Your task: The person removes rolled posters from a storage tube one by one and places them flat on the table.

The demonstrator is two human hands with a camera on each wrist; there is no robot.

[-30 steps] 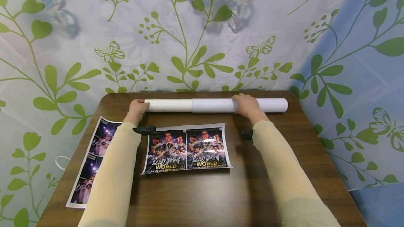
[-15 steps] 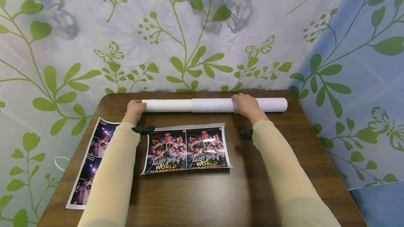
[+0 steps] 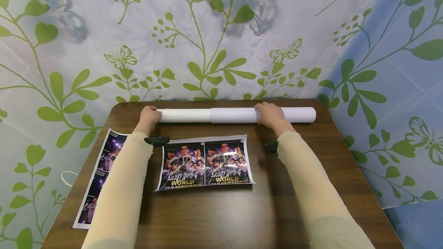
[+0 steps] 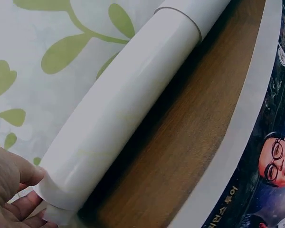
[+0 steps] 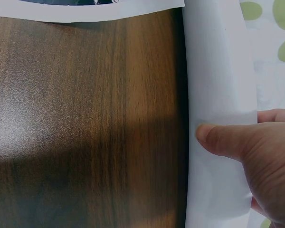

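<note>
A long white tube lies along the back of the table, a wider sleeve (image 3: 235,115) on its right and a narrower roll (image 3: 187,115) coming out of it on the left. My left hand (image 3: 149,117) pinches the roll's left end; in the left wrist view the thumb (image 4: 31,173) is on the outside and the other fingers are at the end opening, partly hidden. Wrapped over the sleeve, my right hand (image 3: 270,115) grips it right of its middle. Its thumb (image 5: 223,135) lies across the front in the right wrist view; the other fingers are behind.
A glossy print with two matching group pictures (image 3: 204,164) lies curled at its edges in front of the tube. Another print (image 3: 100,176) lies at the left edge, partly under my left sleeve. Behind the wooden table (image 3: 221,218) hangs a leaf-patterned cloth (image 3: 221,37).
My left hand has shifted slightly left along with the roll's end, so a little more of the roll shows. The right hand and the sleeve stay in place.
</note>
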